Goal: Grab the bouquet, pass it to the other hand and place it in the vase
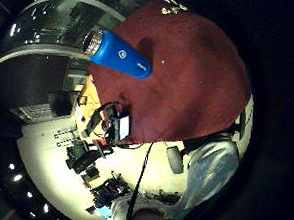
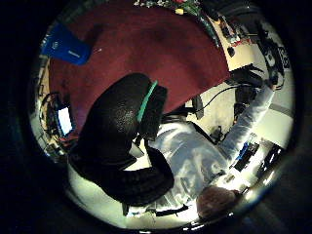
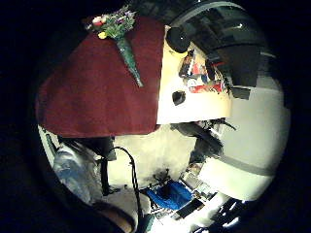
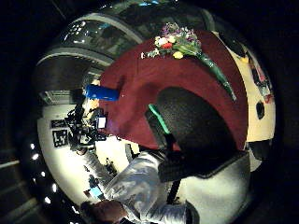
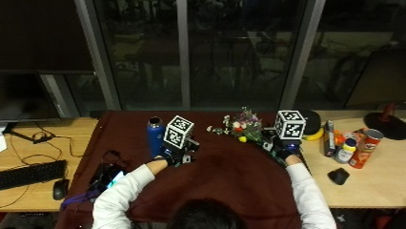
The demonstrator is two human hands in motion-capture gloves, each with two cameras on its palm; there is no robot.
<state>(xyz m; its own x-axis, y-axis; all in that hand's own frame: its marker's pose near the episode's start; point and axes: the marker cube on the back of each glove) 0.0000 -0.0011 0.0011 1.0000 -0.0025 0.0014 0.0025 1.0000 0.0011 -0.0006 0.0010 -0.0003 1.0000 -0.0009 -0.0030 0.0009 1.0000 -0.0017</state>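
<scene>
bouquet (image 5: 244, 127) on cloth (image 5: 222, 176); vase (image 5: 155, 136) upright

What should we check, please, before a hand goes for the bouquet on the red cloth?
1. Bouquet lies free on the red cloth, not yet picked up: ok.
2. Right hand near the bouquet's stem end, holding nothing: ok; its fingers: cannot tell.
3. Left hand holds nothing, so it can receive the pass: ok.
4. Blue vase stands upright beside the left hand: ok.
5. Vase mouth open and unobstructed: cannot tell.
</scene>
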